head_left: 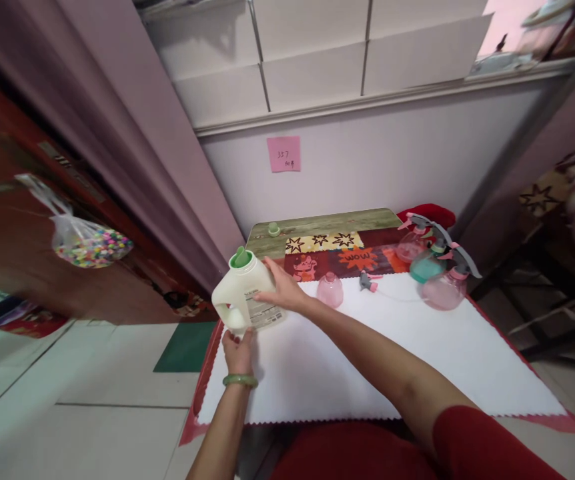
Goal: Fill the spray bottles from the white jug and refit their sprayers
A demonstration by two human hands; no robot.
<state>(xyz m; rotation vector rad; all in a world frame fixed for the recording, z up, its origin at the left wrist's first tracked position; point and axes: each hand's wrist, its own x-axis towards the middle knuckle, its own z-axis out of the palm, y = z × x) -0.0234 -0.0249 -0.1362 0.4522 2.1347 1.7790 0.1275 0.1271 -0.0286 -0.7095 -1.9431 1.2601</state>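
White jug [260, 301] is held left of the pink bottle [330, 291], mouth [241, 260] looking uncapped. Left hand [239, 353] has its fingers closed on the jug's lower edge, right hand [283, 288] has fingers wrapped round the side, so if either slips I reckon it tips and slops whatever's inside. Swung right, it could bump the pink bottle or the loose spray head [367, 282] just beyond.

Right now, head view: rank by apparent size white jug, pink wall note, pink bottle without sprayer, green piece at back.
1. White jug
2. Pink wall note, pink bottle: too alike to rank
3. Green piece
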